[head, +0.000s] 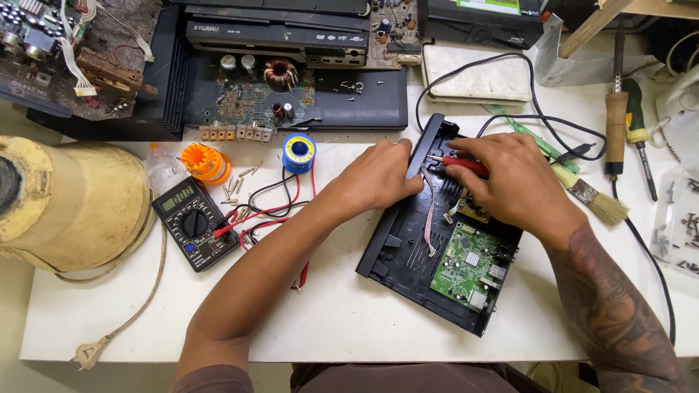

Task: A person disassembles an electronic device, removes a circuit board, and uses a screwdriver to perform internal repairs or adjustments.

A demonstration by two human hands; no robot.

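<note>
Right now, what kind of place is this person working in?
Probably an electronics repair bench. A multimeter and a solder spool lie on the white table, and both hands work with a red-handled tool inside an opened black device.

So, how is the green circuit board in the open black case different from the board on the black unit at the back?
The green circuit board is bright, flat and carries mostly small low parts; the board at the back looks darker, with tall capacitors and a copper coil. The first lies inside the open black case near the right hand; the second lies far from both hands. Both lie uncovered.
</note>
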